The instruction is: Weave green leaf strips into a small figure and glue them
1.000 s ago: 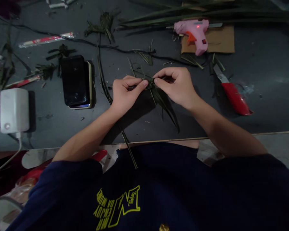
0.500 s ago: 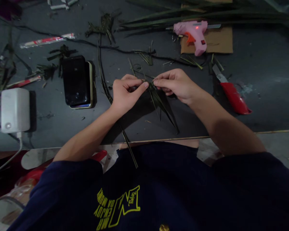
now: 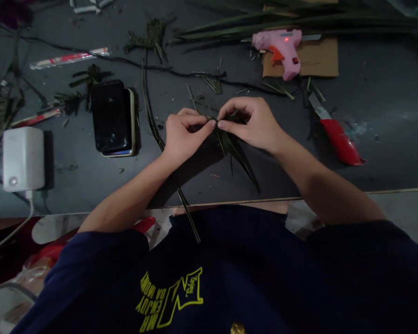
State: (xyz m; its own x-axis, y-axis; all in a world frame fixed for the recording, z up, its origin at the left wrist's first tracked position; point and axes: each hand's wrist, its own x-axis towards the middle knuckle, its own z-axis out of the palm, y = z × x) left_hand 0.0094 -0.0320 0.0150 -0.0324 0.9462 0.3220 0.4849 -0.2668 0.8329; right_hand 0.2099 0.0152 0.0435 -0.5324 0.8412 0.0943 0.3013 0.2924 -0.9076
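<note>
Between my two hands is a bundle of dark green leaf strips (image 3: pixel 237 157), its long ends fanning down toward the table's front edge. My left hand (image 3: pixel 185 135) pinches it with thumb and index finger. From the other side my right hand (image 3: pixel 252 121) pinches the same knotted spot, the fingertips of both hands almost touching. The held part itself is mostly hidden by the fingers. Thin stems (image 3: pixel 191 96) stick out behind my left fingers. A long leaf strip (image 3: pixel 187 211) passes under my left forearm and hangs over the edge.
A pink glue gun (image 3: pixel 283 52), its light red, lies on cardboard (image 3: pixel 318 60). At right is a red-handled knife (image 3: pixel 339 139). Stacked phones (image 3: pixel 108 116), a white power adapter (image 3: pixel 23 157) and a black cable (image 3: pixel 120 60) lie left. Long leaves (image 3: pixel 226 28) stretch across the back.
My right hand has shifted slightly left and its thumb now presses closer to my left fingertips. My left hand still pinches the leaf strips, nearly in the same place.
</note>
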